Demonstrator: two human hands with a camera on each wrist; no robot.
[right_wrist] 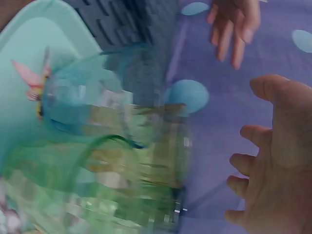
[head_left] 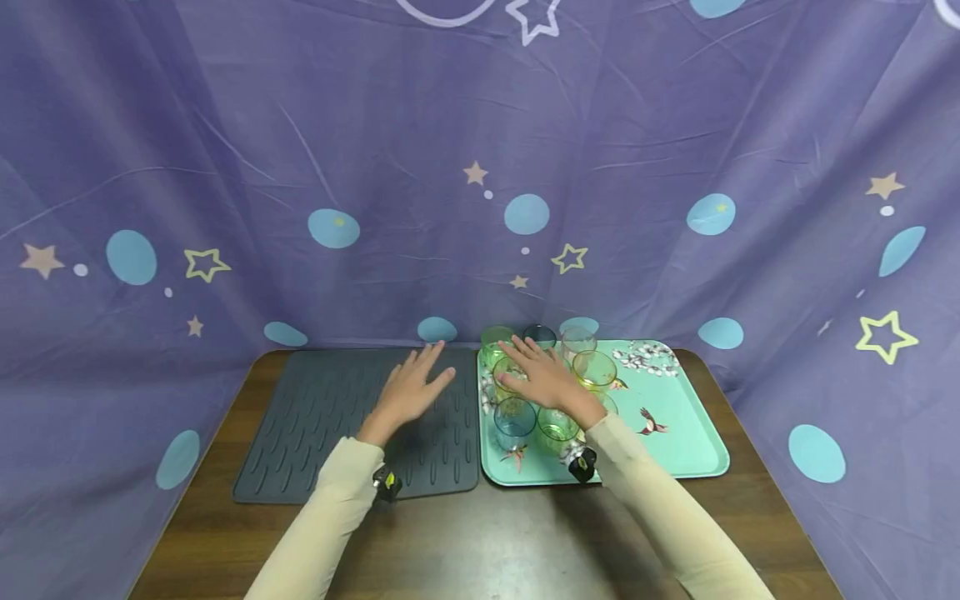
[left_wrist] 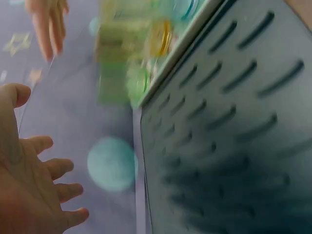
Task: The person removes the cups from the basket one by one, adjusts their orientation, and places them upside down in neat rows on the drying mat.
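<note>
My left hand (head_left: pixel 408 390), fingers spread, hovers above the dark grey ridged drying mat (head_left: pixel 330 433). Over the cluster of coloured drinking glasses at the left part of the mint tray (head_left: pixel 690 442), my right hand (head_left: pixel 546 375) is held with its fingers extended, gripping nothing. A blue glass (head_left: pixel 514 427) and a green glass (head_left: pixel 557 429) stand at the front of the group. To the right is a yellow glass (head_left: pixel 595 372); the hand partly hides others. In the right wrist view, the blue glass (right_wrist: pixel 97 100) appears blurred, apart from the fingers.
Mat and tray lie side by side on a wooden table (head_left: pixel 480 550). The tray carries a bird and cotton-flower print. Behind the table and along its sides hangs a purple curtain (head_left: pixel 420 167) with stars and blue spots. A dark glass (head_left: pixel 540 337) stands at the back, near the curtain.
</note>
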